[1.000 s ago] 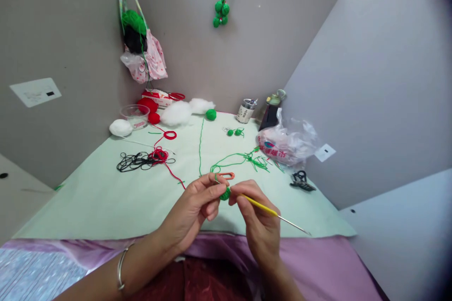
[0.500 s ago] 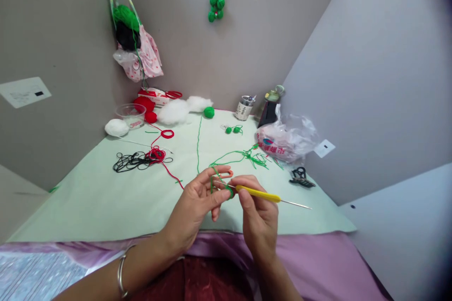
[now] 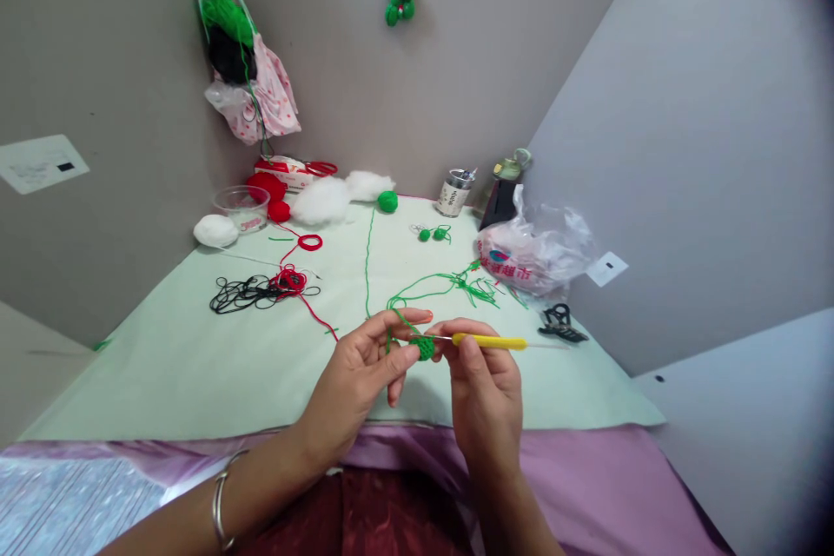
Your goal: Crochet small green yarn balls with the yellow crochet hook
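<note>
Between my two hands is a small round piece of green crochet (image 3: pixel 423 348). My left hand (image 3: pixel 365 373) pinches its left edge between thumb and fingers, and green yarn (image 3: pixel 394 304) runs over the raised index finger. A crochet hook with a yellow handle (image 3: pixel 490 341) lies in my right hand (image 3: pixel 486 382), gripped by thumb and fingers. Its thin metal tip points left and meets the top of the green piece. Whether a loop sits on the tip is too small to tell.
Beyond my hands lie tangled green yarn ends (image 3: pixel 473 285), a black cord (image 3: pixel 241 294), a red yarn tangle (image 3: pixel 287 280) and white stuffing (image 3: pixel 321 201). A plastic bag (image 3: pixel 534 256) and a black claw clip (image 3: pixel 561 323) are at right. Grey panels (image 3: pixel 456 61) enclose the table.
The crochet hook has turned from slanting to nearly level, and my right hand has shifted slightly right. The green piece has turned, showing more of its face.
</note>
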`<move>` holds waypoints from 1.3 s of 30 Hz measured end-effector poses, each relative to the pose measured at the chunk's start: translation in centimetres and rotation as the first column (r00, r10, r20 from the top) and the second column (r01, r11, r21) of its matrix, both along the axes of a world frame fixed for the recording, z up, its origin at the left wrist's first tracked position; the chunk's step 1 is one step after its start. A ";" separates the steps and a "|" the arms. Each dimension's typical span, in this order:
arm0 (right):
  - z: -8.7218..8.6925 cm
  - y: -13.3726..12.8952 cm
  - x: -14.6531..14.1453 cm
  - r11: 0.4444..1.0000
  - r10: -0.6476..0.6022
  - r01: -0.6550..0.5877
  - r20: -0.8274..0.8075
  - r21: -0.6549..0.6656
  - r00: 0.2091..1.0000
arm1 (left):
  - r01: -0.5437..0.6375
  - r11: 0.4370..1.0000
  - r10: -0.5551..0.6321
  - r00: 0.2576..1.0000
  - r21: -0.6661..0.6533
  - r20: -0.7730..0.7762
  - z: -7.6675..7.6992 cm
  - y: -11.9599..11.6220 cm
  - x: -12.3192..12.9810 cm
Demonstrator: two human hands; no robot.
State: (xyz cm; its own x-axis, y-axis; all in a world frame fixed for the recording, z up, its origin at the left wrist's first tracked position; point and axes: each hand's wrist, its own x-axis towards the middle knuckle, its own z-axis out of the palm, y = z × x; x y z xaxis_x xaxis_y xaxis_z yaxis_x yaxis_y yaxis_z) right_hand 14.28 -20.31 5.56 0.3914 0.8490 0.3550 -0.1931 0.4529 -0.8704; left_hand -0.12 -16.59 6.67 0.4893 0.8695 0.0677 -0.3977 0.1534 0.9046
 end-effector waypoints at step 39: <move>-0.2 -0.3 0.1 0.973 -0.203 0.117 0.489 0.201 0.848 | 0.006 0.980 0.009 0.997 -0.201 0.074 1.3 0.2 0.3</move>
State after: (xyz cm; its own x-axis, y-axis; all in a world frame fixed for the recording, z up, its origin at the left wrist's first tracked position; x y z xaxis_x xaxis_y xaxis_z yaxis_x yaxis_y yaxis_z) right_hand 14.37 -20.64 5.38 0.2478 0.7061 0.6633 0.3387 0.5783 -0.7422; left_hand 0.20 -16.40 7.95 0.4883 0.8697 -0.0719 -0.4630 0.3280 0.8234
